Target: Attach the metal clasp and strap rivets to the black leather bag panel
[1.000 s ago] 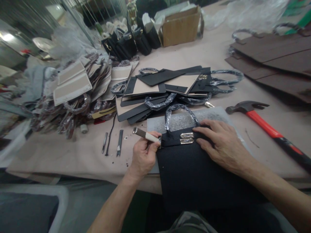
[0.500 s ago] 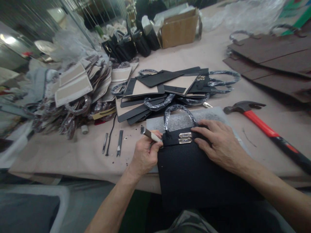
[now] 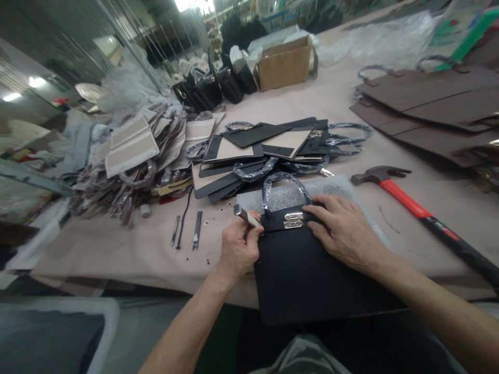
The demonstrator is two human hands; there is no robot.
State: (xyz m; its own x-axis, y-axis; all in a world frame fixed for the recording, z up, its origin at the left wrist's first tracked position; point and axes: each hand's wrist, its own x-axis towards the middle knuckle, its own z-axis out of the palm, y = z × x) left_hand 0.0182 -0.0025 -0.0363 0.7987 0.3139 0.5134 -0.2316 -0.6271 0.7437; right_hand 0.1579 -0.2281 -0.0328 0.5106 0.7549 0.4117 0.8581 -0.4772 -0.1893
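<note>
A black bag panel (image 3: 307, 275) overhangs the table's front edge, its plastic-wrapped handle (image 3: 286, 176) standing up at the far side. Two silver clasp plates (image 3: 293, 220) sit on the strap near its top. My left hand (image 3: 239, 246) is closed around a short metal punch with a white-wrapped shaft (image 3: 246, 214), held tilted at the panel's left edge; the punch's lower tip is hidden by fingers. My right hand (image 3: 343, 228) lies over the panel's upper right, fingers stretched out, fingertips touching the strap just right of the clasp plates.
A claw hammer (image 3: 421, 213) with a red and black handle lies to the right. Thin metal tools (image 3: 197, 231) lie left of my hands. Black and beige bag panels (image 3: 253, 150) are piled ahead, brown bags (image 3: 432, 104) at right, beige pieces (image 3: 134, 140) at left, a cardboard box (image 3: 284, 65) behind.
The camera view has shifted slightly, with the background now lower. Both hands keep their places on the panel, and the punch stays in my left hand, tilted slightly differently in view.
</note>
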